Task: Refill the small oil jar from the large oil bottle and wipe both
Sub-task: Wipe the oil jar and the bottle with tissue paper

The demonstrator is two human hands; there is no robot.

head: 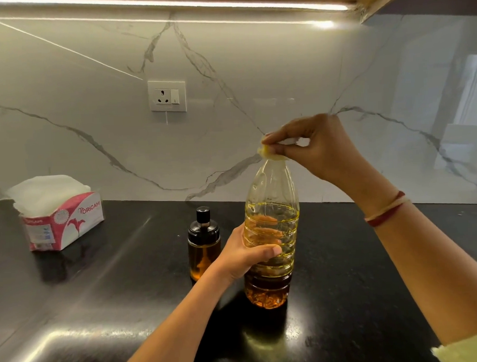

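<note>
Large oil bottle (271,234) stands upright at centre of the black surface (372,270), long axis vertical and neck toward 12 o'clock, the left hand (246,254) clamped round its midsection, presumably to steady it. The right hand (312,144) has its grip pinched together on a crumpled tissue (267,152) pressed over the mouth, apparently wiping it. Small oil jar (204,245) stands capped just beside, at 9 o'clock; tissue box (61,216) lies farther toward 9 o'clock.

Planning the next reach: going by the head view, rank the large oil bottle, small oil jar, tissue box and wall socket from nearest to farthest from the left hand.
1. Large oil bottle: gripped by the left hand.
2. Small oil jar: just left of it.
3. Tissue box and wall socket: too close to call; box far left, socket on the back wall.
</note>
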